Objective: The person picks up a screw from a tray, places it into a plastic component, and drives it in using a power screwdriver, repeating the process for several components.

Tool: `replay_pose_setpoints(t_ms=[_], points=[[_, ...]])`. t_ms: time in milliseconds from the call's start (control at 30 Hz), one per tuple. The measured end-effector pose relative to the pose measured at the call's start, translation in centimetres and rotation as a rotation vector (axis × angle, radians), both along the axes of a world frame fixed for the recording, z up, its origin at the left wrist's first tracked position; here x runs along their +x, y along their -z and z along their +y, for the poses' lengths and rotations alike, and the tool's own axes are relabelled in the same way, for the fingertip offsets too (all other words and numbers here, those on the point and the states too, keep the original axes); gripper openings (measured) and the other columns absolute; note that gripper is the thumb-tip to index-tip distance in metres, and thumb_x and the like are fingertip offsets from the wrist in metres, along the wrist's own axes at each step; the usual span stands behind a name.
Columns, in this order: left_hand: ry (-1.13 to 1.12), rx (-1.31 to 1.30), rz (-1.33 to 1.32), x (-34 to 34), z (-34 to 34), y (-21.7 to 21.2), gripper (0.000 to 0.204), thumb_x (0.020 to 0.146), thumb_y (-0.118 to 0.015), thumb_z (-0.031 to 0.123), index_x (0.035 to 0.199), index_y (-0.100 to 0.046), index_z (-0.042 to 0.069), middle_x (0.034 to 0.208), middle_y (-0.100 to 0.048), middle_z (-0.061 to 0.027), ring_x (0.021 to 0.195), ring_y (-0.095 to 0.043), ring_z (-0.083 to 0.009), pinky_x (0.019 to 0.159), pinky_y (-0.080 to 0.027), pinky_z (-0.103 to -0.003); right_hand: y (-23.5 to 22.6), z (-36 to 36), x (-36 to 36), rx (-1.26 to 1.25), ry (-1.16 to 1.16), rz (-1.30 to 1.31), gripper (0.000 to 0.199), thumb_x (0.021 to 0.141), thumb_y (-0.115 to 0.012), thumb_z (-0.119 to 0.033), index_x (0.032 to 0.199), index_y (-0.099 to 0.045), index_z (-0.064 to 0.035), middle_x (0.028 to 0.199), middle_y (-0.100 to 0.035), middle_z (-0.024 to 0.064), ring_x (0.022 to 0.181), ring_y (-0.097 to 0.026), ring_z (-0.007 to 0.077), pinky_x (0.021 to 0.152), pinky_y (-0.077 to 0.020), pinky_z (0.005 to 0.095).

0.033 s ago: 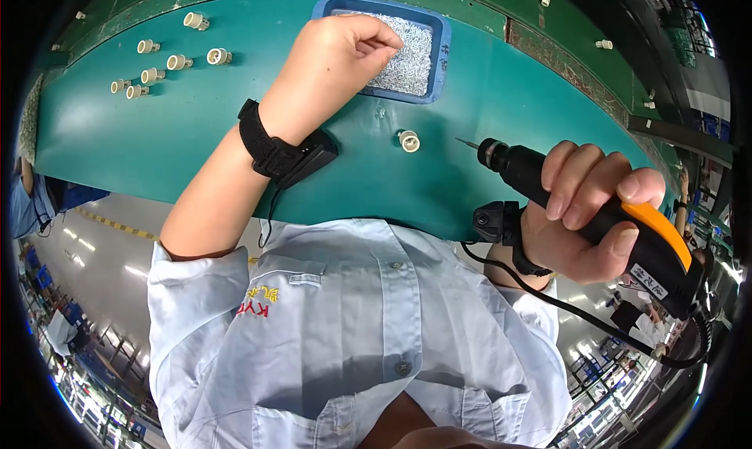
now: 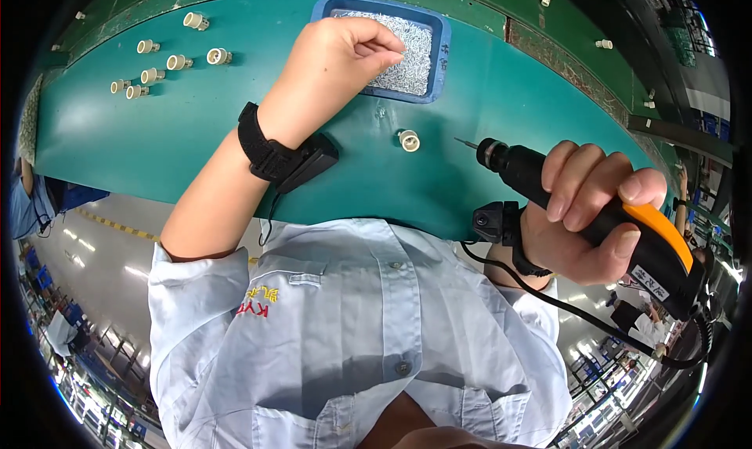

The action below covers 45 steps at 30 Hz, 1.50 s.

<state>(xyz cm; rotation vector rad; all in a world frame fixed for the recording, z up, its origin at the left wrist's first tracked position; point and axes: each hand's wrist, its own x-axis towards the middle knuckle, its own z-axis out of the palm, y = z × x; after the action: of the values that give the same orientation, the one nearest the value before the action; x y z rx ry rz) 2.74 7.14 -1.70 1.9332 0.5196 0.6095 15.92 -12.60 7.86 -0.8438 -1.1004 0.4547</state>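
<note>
The green work table filled the upper half of the view, its far edge bending with the lens and its near edge hidden behind the person's pale blue shirt, which took up the six o'clock part of the picture. From seven o'clock the left forearm ran up toward twelve, a black wrist strap around it, and the left hand lay over the near left corner of the blue tray at twelve o'clock, fingertips pinched together on the heap of small silvery screws; whether a screw sat between them could not be made out, since the fingers covered the spot. At three to four o'clock the right hand was clenched around the black-and-orange electric screwdriver, its thin bit pointing toward the middle of the table and its rear end and cable running into the dark rim. Just off the bit tip, at the centre, stood one small cream socket part, apart from both hands. More such cream parts were scattered at ten to eleven o'clock, too small to tell in detail.
</note>
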Motion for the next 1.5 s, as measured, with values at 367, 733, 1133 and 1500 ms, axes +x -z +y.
replay_pose_setpoints(t_ms=[367,733,1133,1500], points=[[0.107,-0.528,0.005,-3.1,-5.6,-1.5,0.007,0.083,-0.069,0.003,0.09,-0.07,0.001,0.081,-0.068,-0.0054,0.07,-0.063,-0.01,0.064,-0.05,-0.023,-1.6,0.1,-1.8,-0.009,-0.135,0.012,0.032,0.093,-0.053,-0.036,0.112,-0.046,-0.0106,0.071,-0.051,-0.0016,0.063,-0.051,0.0106,0.06,-0.038,0.0272],[0.141,-0.04,-0.043,-4.1,-7.0,-1.7,0.015,0.068,-0.077,0.004,0.08,-0.069,0.006,0.079,-0.059,-0.0046,0.08,-0.054,-0.025,0.074,-0.044,-0.035,-0.9,0.2,-2.8,0.003,-0.16,0.013,0.032,0.093,-0.055,-0.035,0.111,-0.044,-0.011,0.072,-0.052,-0.0008,0.064,-0.052,0.0109,0.061,-0.0396,0.026],[0.14,-0.092,0.015,-2.8,-6.9,0.1,0.023,0.071,-0.076,0.005,0.092,-0.068,0.003,0.087,-0.065,-0.0082,0.081,-0.063,-0.0268,0.071,-0.051,-0.034,-0.2,0.9,-2.5,-0.105,-0.05,-0.062,0.03,0.092,-0.053,-0.031,0.109,-0.045,-0.0073,0.064,-0.049,0.0013,0.053,-0.048,0.013,0.054,-0.0397,0.0288],[0.147,-0.373,0.05,-2.4,-7.2,2.6,0.019,0.075,-0.072,0.001,0.094,-0.067,-0.001,0.082,-0.067,-0.0138,0.067,-0.067,-0.02,0.061,-0.053,-0.029,1.3,2.5,-4.0,-0.244,0.183,-0.066,0.03,0.092,-0.054,-0.031,0.104,-0.045,-0.0054,0.061,-0.047,0.0028,0.048,-0.045,0.0142,0.05,-0.0396,0.0304]])
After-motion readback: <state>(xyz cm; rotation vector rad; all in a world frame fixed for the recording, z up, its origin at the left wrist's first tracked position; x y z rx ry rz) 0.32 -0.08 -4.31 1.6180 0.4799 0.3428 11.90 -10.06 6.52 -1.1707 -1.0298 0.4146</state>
